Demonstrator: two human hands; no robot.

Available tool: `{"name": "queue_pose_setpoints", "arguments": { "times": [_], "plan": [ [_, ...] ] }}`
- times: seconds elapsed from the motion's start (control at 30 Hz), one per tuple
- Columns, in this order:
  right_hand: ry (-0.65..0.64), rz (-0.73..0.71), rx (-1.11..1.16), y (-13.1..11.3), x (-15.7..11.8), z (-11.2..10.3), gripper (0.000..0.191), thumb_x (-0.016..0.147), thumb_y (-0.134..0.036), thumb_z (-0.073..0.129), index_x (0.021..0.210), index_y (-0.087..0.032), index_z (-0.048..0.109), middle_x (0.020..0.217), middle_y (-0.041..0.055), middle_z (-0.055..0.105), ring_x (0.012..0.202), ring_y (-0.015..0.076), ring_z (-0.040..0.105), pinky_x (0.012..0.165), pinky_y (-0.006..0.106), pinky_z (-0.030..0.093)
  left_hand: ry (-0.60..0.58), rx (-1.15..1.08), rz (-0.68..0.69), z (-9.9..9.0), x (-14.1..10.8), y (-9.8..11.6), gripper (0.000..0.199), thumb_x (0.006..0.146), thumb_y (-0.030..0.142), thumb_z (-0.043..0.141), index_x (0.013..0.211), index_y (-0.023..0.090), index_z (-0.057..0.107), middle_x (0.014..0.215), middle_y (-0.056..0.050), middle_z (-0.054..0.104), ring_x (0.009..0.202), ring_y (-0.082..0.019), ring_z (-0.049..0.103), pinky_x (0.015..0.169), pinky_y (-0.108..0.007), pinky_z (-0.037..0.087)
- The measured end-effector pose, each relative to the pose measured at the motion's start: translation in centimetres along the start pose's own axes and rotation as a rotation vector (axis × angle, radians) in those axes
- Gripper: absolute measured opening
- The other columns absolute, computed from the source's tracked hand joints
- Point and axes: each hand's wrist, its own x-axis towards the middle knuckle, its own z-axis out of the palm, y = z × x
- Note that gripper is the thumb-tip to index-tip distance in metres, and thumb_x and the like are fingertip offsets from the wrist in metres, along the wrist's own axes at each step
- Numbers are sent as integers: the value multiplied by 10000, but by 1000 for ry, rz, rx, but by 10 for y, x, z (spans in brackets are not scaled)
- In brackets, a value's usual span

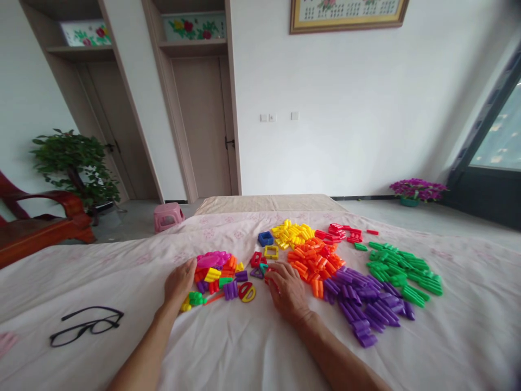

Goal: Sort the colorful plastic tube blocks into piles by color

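My left hand (180,281) rests against the left edge of a mixed pile of plastic building pieces, its fingers stretched out beside a pink piece (214,259). Under the curled fingers of my right hand (288,290), part of a red plastic piece (267,278) shows; the hand covers the rest. Just left of those fingertips lie a teal piece (264,267) and a purple triangle frame (256,273). Between the hands are a red and yellow half-round pair (246,292) and purple pieces (230,290). A yellow square frame (271,252) and a blue frame (266,238) sit farther back.
Sorted heaps of yellow (293,233), orange (315,260), red (336,233), purple (366,298) and green pieces (401,269) spread across the right side. Black glasses (87,326) lie at left on the pale cloth (228,347). A pink stool (168,217) stands beyond.
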Motion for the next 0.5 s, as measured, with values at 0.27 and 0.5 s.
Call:
{"name": "queue_pose_setpoints", "arguments": {
  "times": [0.27,0.5],
  "plan": [
    [-57,-85,-46,-10,-8,-1,264,996,-193,496,1142,-238,711,1240,82,690,1224,261,528,995,419,403,20,-203,31,25,-4,35,598,1001,461,215,1371,169,583,1428,-97,631,1308,-172,578,1060,-263,447],
    [-142,-152,-112,-31,9,13,267,1015,-226,470,1159,-248,694,1210,73,696,1215,257,516,1027,416,375,85,-78,-113,-14,-38,-20,514,920,348,386,1307,115,631,1340,-188,662,1272,-285,599,1074,-379,445]
  ]
}}
